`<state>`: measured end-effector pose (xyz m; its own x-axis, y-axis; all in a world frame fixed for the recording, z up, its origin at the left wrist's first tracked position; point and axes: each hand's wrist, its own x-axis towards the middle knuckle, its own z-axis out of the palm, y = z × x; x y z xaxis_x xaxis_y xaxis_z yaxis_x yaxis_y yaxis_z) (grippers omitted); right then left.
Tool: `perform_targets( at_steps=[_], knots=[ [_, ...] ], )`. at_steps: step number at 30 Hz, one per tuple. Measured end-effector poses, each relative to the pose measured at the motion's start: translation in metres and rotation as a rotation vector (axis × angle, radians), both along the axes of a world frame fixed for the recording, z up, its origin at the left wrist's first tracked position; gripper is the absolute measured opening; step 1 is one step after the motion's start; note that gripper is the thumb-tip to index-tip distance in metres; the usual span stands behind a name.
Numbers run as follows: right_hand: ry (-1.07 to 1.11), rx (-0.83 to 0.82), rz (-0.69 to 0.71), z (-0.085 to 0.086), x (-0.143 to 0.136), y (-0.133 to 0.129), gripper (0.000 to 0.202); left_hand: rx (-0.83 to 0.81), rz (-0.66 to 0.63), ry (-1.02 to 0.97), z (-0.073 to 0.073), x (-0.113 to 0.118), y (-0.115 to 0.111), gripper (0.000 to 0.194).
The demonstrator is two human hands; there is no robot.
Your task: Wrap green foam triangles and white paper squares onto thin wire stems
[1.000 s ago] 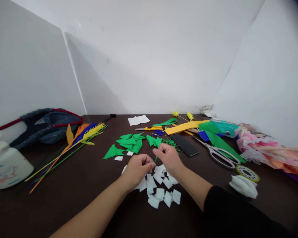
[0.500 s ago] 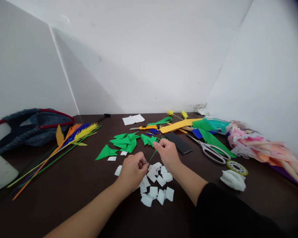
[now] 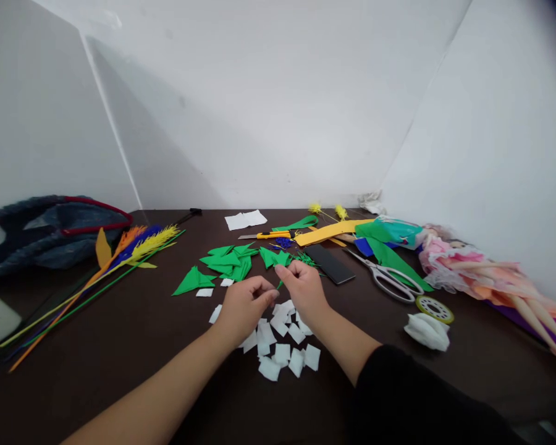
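My left hand (image 3: 248, 303) is closed in a pinch above the white squares (image 3: 282, 353); what its fingertips hold is too small to name. Beside it, my right hand (image 3: 302, 287) pinches a thin green strip (image 3: 280, 284), whose end shows between the two hands. Behind my hands lie green cut pieces (image 3: 229, 261), with more green pieces (image 3: 271, 256) and green fringed bits (image 3: 304, 258) close to my right fingers. Two white squares (image 3: 204, 292) lie left of my left hand.
A yellow cutter (image 3: 273, 235) lies behind with its blade out. To the right are a black phone-like slab (image 3: 330, 264), scissors (image 3: 391, 278), tape (image 3: 434, 309), white wadding (image 3: 427, 332) and a doll (image 3: 477, 266). Coloured paper stalks (image 3: 97, 284) lie left.
My hands have come closer together, and less of the green strip shows between them. The whole view has shifted slightly.
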<state>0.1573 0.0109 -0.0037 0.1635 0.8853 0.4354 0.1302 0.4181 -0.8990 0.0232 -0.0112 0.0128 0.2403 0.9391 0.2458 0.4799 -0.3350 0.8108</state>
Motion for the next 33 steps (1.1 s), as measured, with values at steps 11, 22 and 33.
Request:
perform_targets(
  at_steps=[11,22,33],
  knots=[
    [0.235,-0.136,0.345,-0.009,0.014,0.008,0.014,-0.107,-0.054,-0.153,-0.006,-0.002,0.004,0.017],
    [-0.104,-0.079,0.070,-0.009,0.003,0.004,0.030,0.134,0.021,0.091,-0.008,-0.003,-0.002,0.015],
    [-0.150,-0.136,-0.140,-0.015,0.030,0.032,0.033,0.334,0.309,0.270,0.004,-0.048,0.005,0.021]
  ],
)
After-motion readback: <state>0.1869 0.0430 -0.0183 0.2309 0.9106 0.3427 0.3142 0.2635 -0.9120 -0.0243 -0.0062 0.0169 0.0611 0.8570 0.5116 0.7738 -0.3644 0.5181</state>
